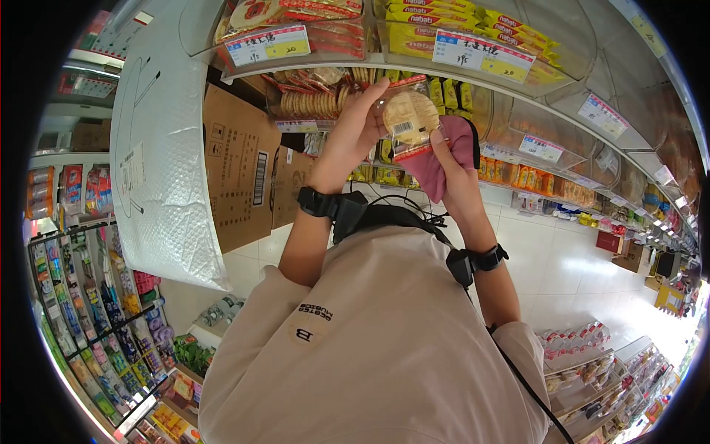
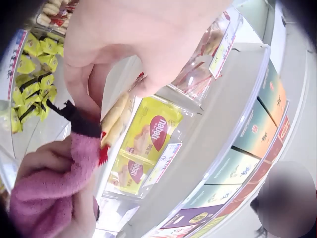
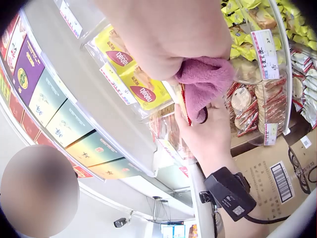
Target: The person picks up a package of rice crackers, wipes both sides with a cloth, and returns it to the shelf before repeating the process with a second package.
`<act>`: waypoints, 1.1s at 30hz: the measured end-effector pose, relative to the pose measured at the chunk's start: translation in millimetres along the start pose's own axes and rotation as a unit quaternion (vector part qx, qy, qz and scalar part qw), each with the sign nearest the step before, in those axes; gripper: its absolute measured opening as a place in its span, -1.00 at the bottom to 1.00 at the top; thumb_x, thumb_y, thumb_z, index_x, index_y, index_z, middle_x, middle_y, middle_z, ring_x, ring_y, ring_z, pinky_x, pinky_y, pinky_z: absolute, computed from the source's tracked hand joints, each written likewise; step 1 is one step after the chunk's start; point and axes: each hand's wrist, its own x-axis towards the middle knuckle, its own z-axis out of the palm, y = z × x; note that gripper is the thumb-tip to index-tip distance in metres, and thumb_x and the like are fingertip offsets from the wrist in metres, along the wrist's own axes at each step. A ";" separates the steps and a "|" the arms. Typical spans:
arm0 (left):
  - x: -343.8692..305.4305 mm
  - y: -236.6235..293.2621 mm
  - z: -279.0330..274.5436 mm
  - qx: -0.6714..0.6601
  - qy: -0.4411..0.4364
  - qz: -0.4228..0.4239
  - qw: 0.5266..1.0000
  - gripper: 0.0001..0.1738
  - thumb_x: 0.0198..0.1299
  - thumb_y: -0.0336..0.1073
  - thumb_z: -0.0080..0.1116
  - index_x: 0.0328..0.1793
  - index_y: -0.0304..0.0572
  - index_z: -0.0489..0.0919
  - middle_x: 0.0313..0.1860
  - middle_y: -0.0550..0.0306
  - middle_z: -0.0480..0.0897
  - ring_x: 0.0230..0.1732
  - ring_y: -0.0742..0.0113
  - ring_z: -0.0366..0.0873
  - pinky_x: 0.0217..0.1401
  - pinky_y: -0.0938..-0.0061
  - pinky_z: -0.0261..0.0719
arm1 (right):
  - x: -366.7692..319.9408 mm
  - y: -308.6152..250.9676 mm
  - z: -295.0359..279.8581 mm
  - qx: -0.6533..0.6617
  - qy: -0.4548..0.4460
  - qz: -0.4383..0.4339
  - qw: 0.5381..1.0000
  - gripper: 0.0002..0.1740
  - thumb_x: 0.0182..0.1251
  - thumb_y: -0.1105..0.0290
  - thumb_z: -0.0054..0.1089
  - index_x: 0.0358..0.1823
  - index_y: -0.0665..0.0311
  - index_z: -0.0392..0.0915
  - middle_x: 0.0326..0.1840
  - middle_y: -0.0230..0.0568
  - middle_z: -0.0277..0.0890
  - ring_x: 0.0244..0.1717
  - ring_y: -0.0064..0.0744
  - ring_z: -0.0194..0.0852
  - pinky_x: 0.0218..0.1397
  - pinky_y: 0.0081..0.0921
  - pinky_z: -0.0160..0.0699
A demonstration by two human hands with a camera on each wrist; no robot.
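A round cracker pack (image 1: 409,117), clear with red edges and a barcode label, is held up before the shelves. My left hand (image 1: 361,132) grips its left side, thumb and fingers at the edge in the left wrist view. On the other side my right hand (image 1: 460,181) holds a pink fluffy cloth (image 1: 462,139) against the pack, with its thumb on the pack's lower right corner. Seen edge-on in the left wrist view, the pack (image 2: 116,118) lies between both hands. The cloth (image 3: 205,79) hides part of it in the right wrist view.
Clear shelf bins hold crackers (image 1: 307,102) and yellow wafer packs (image 1: 436,29), with price tags along their rims. Cardboard boxes (image 1: 233,170) and a white padded sheet (image 1: 159,163) stand at the left. Boxed goods (image 2: 247,134) line another shelf.
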 end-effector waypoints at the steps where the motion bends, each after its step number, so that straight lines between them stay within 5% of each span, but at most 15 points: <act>1: -0.9 -2.2 4.8 -0.024 -0.013 0.001 1.000 -0.44 0.50 0.01 0.07 0.42 -0.24 0.46 0.18 -0.05 0.69 0.22 0.24 0.64 0.31 0.29 0.57 | 1.0 -1.2 0.2 0.001 0.000 0.002 1.000 -0.50 0.52 0.38 0.25 0.40 0.32 0.39 0.33 -0.27 0.48 0.30 -0.52 0.44 0.38 -0.48 0.42; 5: -1.0 -11.5 12.1 -0.020 -0.095 -0.001 0.995 -0.31 0.58 0.11 -0.19 0.51 -0.35 0.36 0.43 -0.18 0.52 0.43 0.11 0.49 0.45 0.24 0.48 | 1.9 7.6 12.3 -0.029 -0.004 -0.047 0.998 -0.55 0.52 0.33 0.26 0.35 0.29 0.45 0.27 -0.30 0.54 0.20 -0.54 0.50 0.33 -0.50 0.45; 12: -4.5 -5.8 5.2 -0.021 -0.043 0.020 0.999 -0.37 0.57 0.05 -0.10 0.49 -0.34 0.39 0.40 -0.10 0.56 0.40 0.13 0.52 0.44 0.25 0.50 | 3.8 -9.8 0.7 -0.154 0.190 -0.030 0.969 -0.47 0.50 0.24 0.29 0.36 0.32 0.38 0.17 -0.23 0.51 0.13 -0.50 0.52 0.27 -0.45 0.47; 15: -7.4 -17.9 16.6 -0.047 -0.021 -0.004 0.999 -0.37 0.54 0.13 -0.04 0.44 -0.25 0.45 0.31 0.01 0.63 0.27 0.20 0.61 0.37 0.31 0.54 | 2.2 15.7 15.9 -0.292 0.093 -0.226 0.925 -0.46 0.56 0.28 0.14 0.43 0.40 0.31 0.29 -0.03 0.47 0.28 -0.18 0.50 0.40 -0.29 0.40; 16: -11.2 -18.0 27.0 -0.079 -0.019 -0.011 0.997 -0.36 0.53 0.17 -0.03 0.41 -0.22 0.47 0.26 0.05 0.65 0.22 0.22 0.63 0.34 0.32 0.55 | 7.2 10.2 26.8 -0.418 -0.009 -0.381 0.825 -0.38 0.52 0.36 0.10 0.53 0.40 0.22 0.51 0.10 0.30 0.53 0.07 0.26 0.56 -0.15 0.19; 18: -17.9 -14.8 46.3 -0.114 0.018 0.031 0.993 -0.32 0.48 0.33 -0.06 0.31 -0.11 0.53 0.10 0.18 0.69 0.08 0.32 0.65 0.22 0.38 0.58 | 2.4 11.8 39.4 -0.496 -0.040 -0.399 0.770 -0.34 0.49 0.33 0.08 0.56 0.37 0.20 0.63 0.12 0.13 0.67 0.17 -0.02 0.64 -0.05 -0.02; 20: -17.3 -15.7 39.5 -0.149 -0.023 0.024 0.988 -0.28 0.48 0.39 -0.15 0.35 -0.05 0.51 0.15 0.17 0.66 0.13 0.36 0.62 0.22 0.39 0.57 | 7.5 10.3 34.1 -0.482 -0.058 -0.396 0.779 -0.36 0.51 0.27 0.04 0.55 0.35 0.25 0.61 0.10 0.16 0.66 0.19 -0.02 0.65 -0.01 -0.06; 24: -26.2 -30.1 62.0 -0.066 0.056 0.042 0.995 -0.22 0.46 0.44 -0.22 0.47 0.04 0.42 0.30 0.10 0.57 0.24 0.27 0.57 0.34 0.31 0.51 | 35.6 -5.2 30.3 -0.513 -0.094 -0.401 0.753 -0.38 0.54 0.17 -0.03 0.51 0.31 0.33 0.61 0.09 0.17 0.65 0.19 -0.01 0.66 -0.01 -0.08; 26: -14.7 -26.8 53.3 -0.093 0.019 0.065 0.993 -0.08 0.38 0.56 -0.26 0.38 -0.11 0.46 0.20 0.15 0.58 0.22 0.32 0.55 0.30 0.37 0.52 | 33.0 -4.1 34.8 -0.494 -0.107 -0.400 0.764 -0.41 0.51 0.20 -0.01 0.50 0.28 0.37 0.59 0.08 0.19 0.65 0.19 -0.01 0.67 0.01 -0.11; 28: -12.3 -9.8 40.2 -0.139 -0.004 -0.003 0.990 -0.02 0.32 0.63 -0.27 0.27 -0.15 0.52 0.08 0.11 0.63 0.15 0.27 0.59 0.26 0.30 0.55 | 20.9 4.5 40.5 -0.485 -0.109 -0.418 0.760 -0.42 0.51 0.21 -0.01 0.49 0.28 0.39 0.59 0.07 0.20 0.65 0.18 -0.01 0.67 0.03 -0.11; 29: -16.0 -4.0 40.6 -0.125 0.038 0.002 0.991 0.04 0.24 0.70 -0.30 0.19 -0.17 0.55 -0.02 0.08 0.65 0.10 0.26 0.62 0.22 0.24 0.58 | 15.2 5.9 41.3 -0.508 -0.123 -0.410 0.747 -0.43 0.50 0.22 0.00 0.47 0.28 0.41 0.59 0.07 0.21 0.66 0.17 -0.02 0.67 0.04 -0.11; 33: -18.6 -22.8 39.6 -0.089 0.070 0.045 0.993 0.04 0.25 0.70 -0.31 0.23 -0.17 0.54 0.07 0.05 0.64 0.10 0.21 0.63 0.19 0.26 0.63 | 25.1 13.1 39.6 -0.476 -0.133 -0.407 0.768 -0.45 0.48 0.24 0.01 0.43 0.28 0.44 0.56 0.03 0.26 0.65 0.13 0.02 0.65 0.03 -0.07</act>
